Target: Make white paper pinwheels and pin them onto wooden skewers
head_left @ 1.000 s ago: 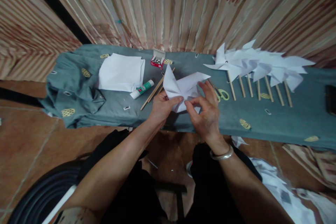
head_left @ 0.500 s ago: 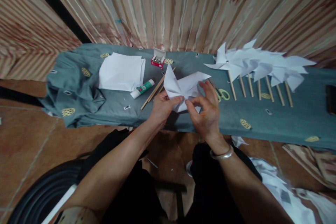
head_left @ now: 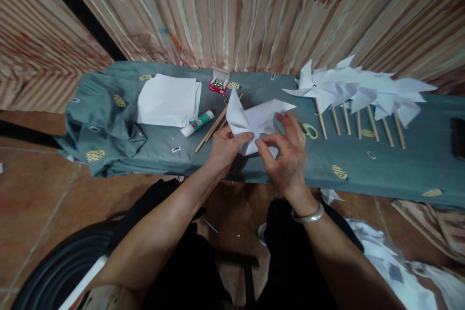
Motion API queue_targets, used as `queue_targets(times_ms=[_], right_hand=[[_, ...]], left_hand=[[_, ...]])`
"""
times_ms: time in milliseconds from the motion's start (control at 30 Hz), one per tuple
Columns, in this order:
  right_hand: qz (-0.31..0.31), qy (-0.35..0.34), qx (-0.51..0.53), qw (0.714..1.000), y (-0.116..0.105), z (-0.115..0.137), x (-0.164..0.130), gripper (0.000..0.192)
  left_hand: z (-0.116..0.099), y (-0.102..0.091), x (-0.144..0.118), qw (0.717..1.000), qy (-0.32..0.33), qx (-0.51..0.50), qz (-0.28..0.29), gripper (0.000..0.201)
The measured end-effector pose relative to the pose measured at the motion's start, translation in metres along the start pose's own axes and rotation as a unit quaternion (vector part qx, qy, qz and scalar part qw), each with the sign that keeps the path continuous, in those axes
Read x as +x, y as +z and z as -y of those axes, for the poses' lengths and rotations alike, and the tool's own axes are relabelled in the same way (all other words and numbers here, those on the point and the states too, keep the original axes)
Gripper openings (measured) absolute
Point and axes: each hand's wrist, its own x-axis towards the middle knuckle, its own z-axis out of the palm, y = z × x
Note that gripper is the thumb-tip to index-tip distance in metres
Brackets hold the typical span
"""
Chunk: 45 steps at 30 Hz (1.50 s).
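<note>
Both hands hold a cut white paper square (head_left: 254, 118) just above the near edge of the grey-green cloth-covered table (head_left: 399, 164). My left hand (head_left: 225, 147) pinches its lower left part with thumb on top. My right hand (head_left: 286, 152) pinches a flap near the paper's centre with thumb and forefinger, the other fingers spread behind it. Two paper points stick up and to the right. A silver bangle sits on my right wrist.
A stack of white sheets (head_left: 167, 100), a glue stick (head_left: 196, 123), loose wooden sticks (head_left: 212, 128) and a red box of pins (head_left: 218, 85) lie to the left. Green-handled scissors (head_left: 308, 131) and a row of finished paper pinwheels on sticks (head_left: 356, 92) lie right. Striped curtain behind.
My right hand's fingers shifted slightly on the flap and the paper's right point rose a little. The left hand stayed put.
</note>
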Motion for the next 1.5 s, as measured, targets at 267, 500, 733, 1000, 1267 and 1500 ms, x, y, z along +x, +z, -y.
queue_targets(times_ms=[267, 500, 733, 1000, 1267, 1500], right_hand=[[-0.017, -0.012, -0.025, 0.999, -0.017, -0.004, 0.003, 0.011], [-0.034, 0.058, 0.009, 0.998, -0.017, -0.023, 0.009, 0.018], [0.035, 0.121, 0.070, 0.990, 0.021, -0.027, -0.004, 0.023], [0.090, 0.059, 0.084, 0.991, 0.067, -0.003, 0.042, 0.019], [0.187, -0.036, -0.041, 0.981, 0.133, -0.001, 0.151, 0.019], [0.279, -0.036, -0.144, 0.949, 0.157, -0.004, 0.169, 0.019]], left_hand=[[-0.008, -0.005, 0.004, 0.999, 0.017, -0.018, -0.032, 0.026], [-0.026, -0.019, 0.008, 0.995, 0.030, -0.057, -0.071, 0.030], [-0.071, -0.050, 0.019, 0.979, 0.113, -0.104, -0.135, 0.034], [-0.112, -0.093, 0.023, 0.947, 0.203, -0.135, -0.207, 0.036], [-0.118, -0.102, 0.022, 0.936, 0.192, -0.195, -0.221, 0.042], [-0.120, -0.102, 0.021, 0.939, 0.183, -0.197, -0.216, 0.042]])
